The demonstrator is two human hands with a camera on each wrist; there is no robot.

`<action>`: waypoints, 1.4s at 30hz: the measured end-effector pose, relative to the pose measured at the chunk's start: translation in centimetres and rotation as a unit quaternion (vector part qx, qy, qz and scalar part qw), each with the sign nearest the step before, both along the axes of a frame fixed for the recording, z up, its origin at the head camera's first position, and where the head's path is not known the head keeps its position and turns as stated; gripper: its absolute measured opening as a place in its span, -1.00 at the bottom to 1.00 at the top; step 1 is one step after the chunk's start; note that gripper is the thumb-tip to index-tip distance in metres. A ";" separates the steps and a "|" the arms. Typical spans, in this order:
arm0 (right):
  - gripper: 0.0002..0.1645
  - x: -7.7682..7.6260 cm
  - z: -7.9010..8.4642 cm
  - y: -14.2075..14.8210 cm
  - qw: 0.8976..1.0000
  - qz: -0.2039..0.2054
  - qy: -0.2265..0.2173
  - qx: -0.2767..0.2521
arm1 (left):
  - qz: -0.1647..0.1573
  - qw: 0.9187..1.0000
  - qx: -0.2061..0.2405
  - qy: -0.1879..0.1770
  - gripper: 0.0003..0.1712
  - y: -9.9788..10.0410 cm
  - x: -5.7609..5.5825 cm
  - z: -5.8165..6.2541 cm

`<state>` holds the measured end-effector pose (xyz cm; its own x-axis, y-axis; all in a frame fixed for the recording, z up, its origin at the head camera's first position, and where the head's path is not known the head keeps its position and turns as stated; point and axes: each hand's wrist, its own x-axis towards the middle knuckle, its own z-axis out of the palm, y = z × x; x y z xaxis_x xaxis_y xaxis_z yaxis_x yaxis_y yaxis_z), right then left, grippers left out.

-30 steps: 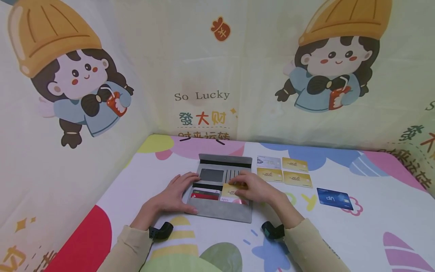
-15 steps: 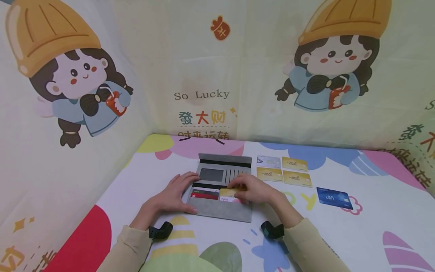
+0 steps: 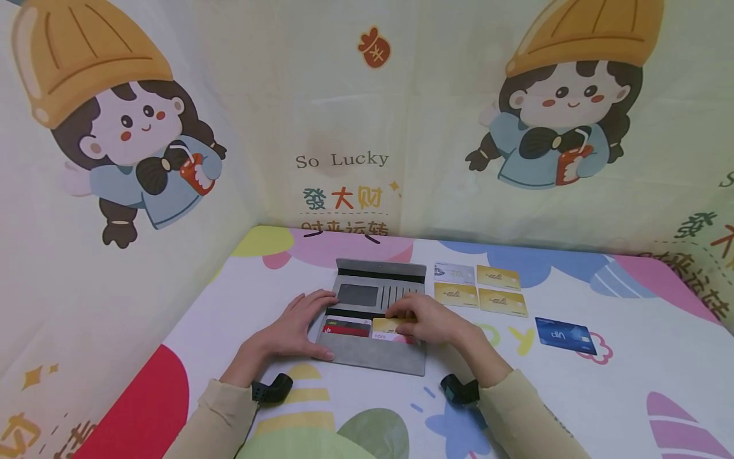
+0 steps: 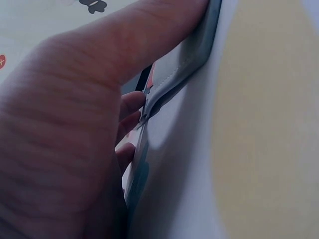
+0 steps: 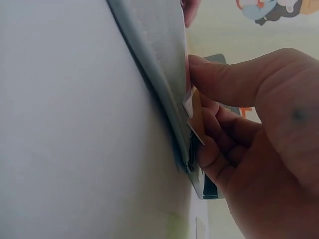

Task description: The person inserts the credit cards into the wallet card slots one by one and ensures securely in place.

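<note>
A grey wallet (image 3: 373, 361) lies unfolded on the table. My left hand (image 3: 292, 328) rests along its left side, thumb on the near flap and fingers spread at the edge; the left wrist view has the thumb across the wallet's edge (image 4: 184, 64). My right hand (image 3: 430, 317) pinches a gold card (image 3: 383, 324) at the wallet's right pocket, behind a white and pink card (image 3: 385, 336). In the right wrist view, thumb and curled fingers are at the gold card (image 5: 197, 112). A dark and red card (image 3: 346, 328) sits in the left pocket.
Right of the wallet lie a silver card (image 3: 454, 273) and several gold cards (image 3: 503, 302). Farther right is a blue VIP card (image 3: 565, 335). A patterned cloth (image 3: 355, 414) covers the table, and a printed curtain (image 3: 338, 115) hangs behind.
The right hand has moved slightly nearer, and the gold card has sunk lower into the right pocket. The left hand has stayed in place.
</note>
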<state>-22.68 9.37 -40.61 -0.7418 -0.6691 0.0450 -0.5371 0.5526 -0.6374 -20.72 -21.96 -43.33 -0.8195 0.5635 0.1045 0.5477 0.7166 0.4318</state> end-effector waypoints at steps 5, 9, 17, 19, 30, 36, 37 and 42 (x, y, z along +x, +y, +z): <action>-0.71 0.1 0.2 0.0 1.000 0.003 0.012 0.007 | 0.000 1.000 0.000 0.000 0.16 0.0 0.0 0.0; -0.73 0.0 0.2 0.0 1.000 0.004 0.009 0.011 | -0.001 1.000 0.004 0.003 0.16 0.1 0.0 0.1; -0.73 0.1 0.2 0.1 1.000 0.008 0.011 0.011 | 0.001 1.000 0.001 -0.002 0.16 0.1 0.1 0.1; -0.73 0.1 0.2 0.1 1.000 0.012 0.013 0.009 | 0.001 1.000 0.002 -0.004 0.16 0.1 0.1 0.2; -0.75 0.1 0.2 0.2 1.000 0.024 0.015 0.007 | 0.002 1.000 -0.001 -0.007 0.17 0.1 0.2 0.3; -0.74 0.2 0.5 0.2 1.000 0.017 0.014 0.010 | 0.005 1.000 -0.001 -0.009 0.16 0.1 0.2 0.4; -0.74 0.3 0.6 0.1 1.000 0.016 0.014 0.010 | 0.006 1.000 -0.002 -0.009 0.17 0.1 0.2 0.3; -0.73 0.4 0.8 0.1 1.000 0.012 0.015 0.010 | 0.011 1.000 -0.007 -0.008 0.17 0.1 0.1 0.2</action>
